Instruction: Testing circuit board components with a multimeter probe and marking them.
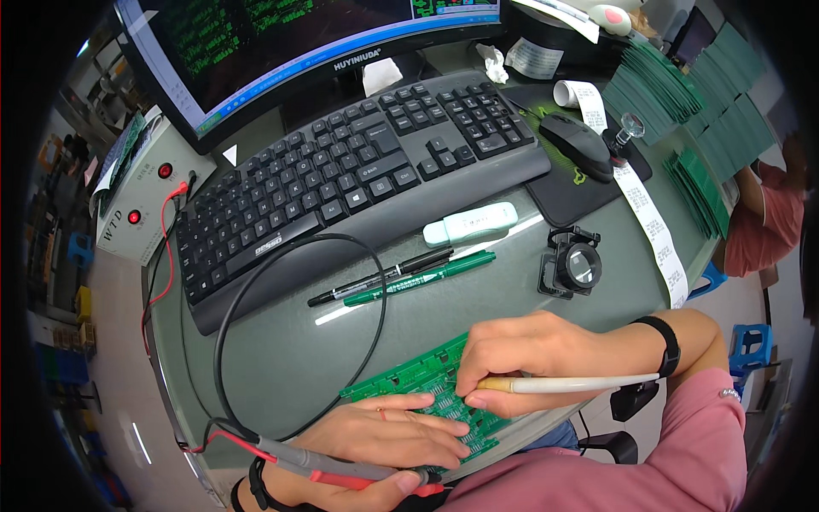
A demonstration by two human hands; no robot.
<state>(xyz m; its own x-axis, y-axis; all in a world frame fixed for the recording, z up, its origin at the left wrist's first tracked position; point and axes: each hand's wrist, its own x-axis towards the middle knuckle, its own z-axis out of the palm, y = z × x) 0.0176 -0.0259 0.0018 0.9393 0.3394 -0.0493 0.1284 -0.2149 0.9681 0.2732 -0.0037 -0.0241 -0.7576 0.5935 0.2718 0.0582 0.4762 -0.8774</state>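
Note:
A green circuit board panel lies near the front edge of the desk, partly covered by both my hands. My left hand rests with its fingers stretched over the board. A grey test probe and a red test probe are held between its thumb and palm, with cables trailing left. Over the board's right part, my right hand pinches a slim pen-like tool with a white handle and tan front. Its handle points right toward my wrist; its tip is hidden by my fingers.
A black keyboard and a monitor stand behind. Nearer lie a black pen, a green marker, a whitish capped item and a magnifier loupe. Right are a mouse, paper strip and stacked green boards.

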